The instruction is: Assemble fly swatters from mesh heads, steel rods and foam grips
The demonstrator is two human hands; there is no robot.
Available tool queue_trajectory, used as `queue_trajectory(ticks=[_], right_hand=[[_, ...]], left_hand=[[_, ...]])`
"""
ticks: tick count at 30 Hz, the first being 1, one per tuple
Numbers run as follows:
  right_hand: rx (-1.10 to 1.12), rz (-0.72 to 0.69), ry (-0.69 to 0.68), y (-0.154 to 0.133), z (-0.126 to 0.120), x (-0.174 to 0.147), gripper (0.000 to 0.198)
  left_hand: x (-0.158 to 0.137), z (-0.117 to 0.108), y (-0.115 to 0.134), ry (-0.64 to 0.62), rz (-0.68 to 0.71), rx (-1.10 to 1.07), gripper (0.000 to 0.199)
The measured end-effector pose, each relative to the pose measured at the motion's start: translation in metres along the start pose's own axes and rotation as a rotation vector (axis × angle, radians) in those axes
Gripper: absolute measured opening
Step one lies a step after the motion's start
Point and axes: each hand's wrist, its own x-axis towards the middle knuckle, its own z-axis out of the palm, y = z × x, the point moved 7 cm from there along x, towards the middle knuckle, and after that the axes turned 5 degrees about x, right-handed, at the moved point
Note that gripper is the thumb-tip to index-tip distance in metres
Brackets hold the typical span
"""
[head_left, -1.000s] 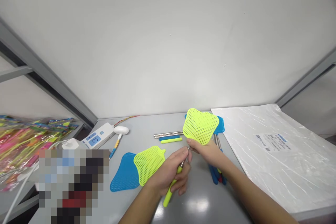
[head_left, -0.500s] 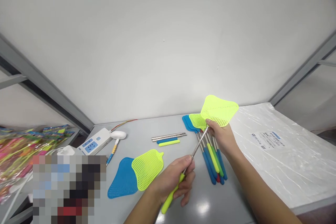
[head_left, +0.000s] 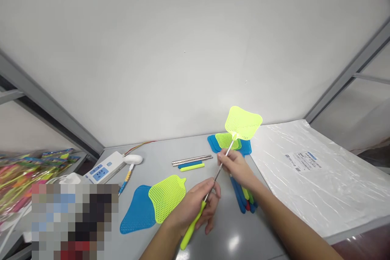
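A yellow-green fly swatter (head_left: 243,123) is held aslant above the table, its mesh head up and to the right. My left hand (head_left: 202,203) is closed around the lower metal rod, just above the yellow-green grip. Higher on the same rod, my right hand (head_left: 234,164) pinches the metal below the head. Behind and beneath my right hand lies a pile of swatters with blue heads (head_left: 213,144) and blue, green and red handles, partly hidden by that hand. A loose yellow-green swatter head (head_left: 167,198) overlaps a blue swatter head (head_left: 138,211) left of my left hand.
Metal rods (head_left: 191,160) lie behind blue and yellow-green handle sleeves (head_left: 192,167). A power strip (head_left: 105,167) with a white plug and cord stands at the left. Packaged colourful items (head_left: 24,183) sit farther left. A labelled white plastic package (head_left: 323,187) covers the right side.
My right hand has slid down the rod, away from the swatter's head, baring the joint there. The view has shifted slightly. My left hand keeps its hold.
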Motion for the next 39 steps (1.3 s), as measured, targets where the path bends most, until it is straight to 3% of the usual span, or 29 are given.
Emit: queue_trajectory(ticks=[4, 10, 13, 19, 23, 27, 31, 36, 39], right_hand=[[-0.028, 0.035, -0.171, 0.003, 0.024, -0.007, 0.047], [-0.029, 0.04, -0.187, 0.002, 0.019, -0.006, 0.05], [-0.006, 0.032, -0.098, -0.002, 0.002, -0.001, 0.05], [0.126, -0.074, 0.229, -0.018, -0.059, 0.01, 0.049], [0.219, -0.144, 0.33, -0.028, -0.084, 0.009, 0.046], [0.274, -0.166, 0.346, -0.03, -0.092, 0.01, 0.045], [0.288, -0.107, 0.252, -0.019, -0.078, 0.015, 0.044], [0.278, 0.019, 0.003, -0.002, -0.025, 0.01, 0.043], [0.29, 0.059, -0.075, 0.003, -0.005, 0.004, 0.044]], left_hand=[[0.0, -0.005, 0.003, 0.046, 0.027, 0.03, 0.035], [0.002, -0.002, -0.002, 0.003, -0.006, -0.014, 0.031], [0.003, 0.0, -0.006, -0.027, -0.041, -0.018, 0.032], [0.004, 0.007, -0.014, -0.092, -0.109, 0.05, 0.031], [0.004, 0.009, -0.018, -0.127, -0.138, 0.081, 0.031], [0.002, 0.007, -0.019, -0.107, -0.133, 0.102, 0.031], [0.002, 0.001, -0.015, -0.03, -0.093, 0.13, 0.031], [0.003, -0.006, -0.008, 0.061, -0.033, 0.139, 0.034], [0.003, -0.006, -0.008, 0.059, -0.027, 0.124, 0.037]])
